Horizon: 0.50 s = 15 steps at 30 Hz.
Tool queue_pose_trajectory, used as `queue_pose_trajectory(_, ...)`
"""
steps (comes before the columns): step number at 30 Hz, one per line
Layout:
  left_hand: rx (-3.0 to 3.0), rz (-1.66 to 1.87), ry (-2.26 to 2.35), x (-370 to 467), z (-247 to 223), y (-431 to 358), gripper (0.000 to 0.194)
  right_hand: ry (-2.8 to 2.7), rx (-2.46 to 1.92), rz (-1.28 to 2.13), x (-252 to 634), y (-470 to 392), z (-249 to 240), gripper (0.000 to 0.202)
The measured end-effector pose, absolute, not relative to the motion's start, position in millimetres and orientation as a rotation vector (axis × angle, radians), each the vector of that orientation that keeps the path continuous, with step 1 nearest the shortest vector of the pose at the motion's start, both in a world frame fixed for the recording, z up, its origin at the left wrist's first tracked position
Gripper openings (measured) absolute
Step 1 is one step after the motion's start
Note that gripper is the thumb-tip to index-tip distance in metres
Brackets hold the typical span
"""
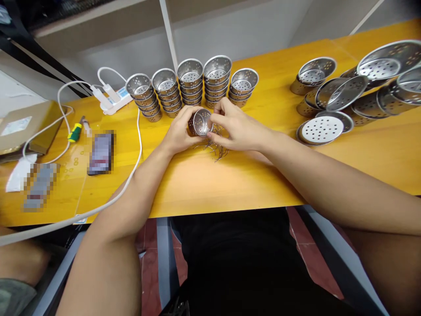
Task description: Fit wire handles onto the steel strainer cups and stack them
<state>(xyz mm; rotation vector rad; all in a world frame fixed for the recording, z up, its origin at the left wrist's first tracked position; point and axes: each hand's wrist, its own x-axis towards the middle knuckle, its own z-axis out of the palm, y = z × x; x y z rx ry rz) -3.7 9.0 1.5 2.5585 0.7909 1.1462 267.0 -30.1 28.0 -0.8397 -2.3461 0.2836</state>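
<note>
My left hand (179, 131) is wrapped around a perforated metal cup (202, 123), tilted so that its open mouth faces me. At the cup's right rim, my right hand (232, 125) is closed, its thumb and fingers pinched together. Whatever sits between those fingertips is too small to make out. Under both hands a small pile of thin curved metal wires (217, 151) lies on the yellow table (197, 184), partly hidden by the hands and cup. Just behind stand several stacks of similar perforated cups (190, 79).
On the right, more perforated cups (342, 93) lie and stand in a loose group. To the left are a power strip (115, 103) with white cables, a green-and-yellow screwdriver (75, 132), a phone (101, 153) and a cardboard box (29, 127). Another person's leg (23, 259) shows lower left.
</note>
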Motion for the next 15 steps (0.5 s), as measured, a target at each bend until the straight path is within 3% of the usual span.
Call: queue_pose_trajectory(15, 2.641, 1.091, 0.805, -3.7, -2.6, 16.3, 0.086, -2.091, -0.874, 0.478, 259.5, -27.7, 21.1, 0.037)
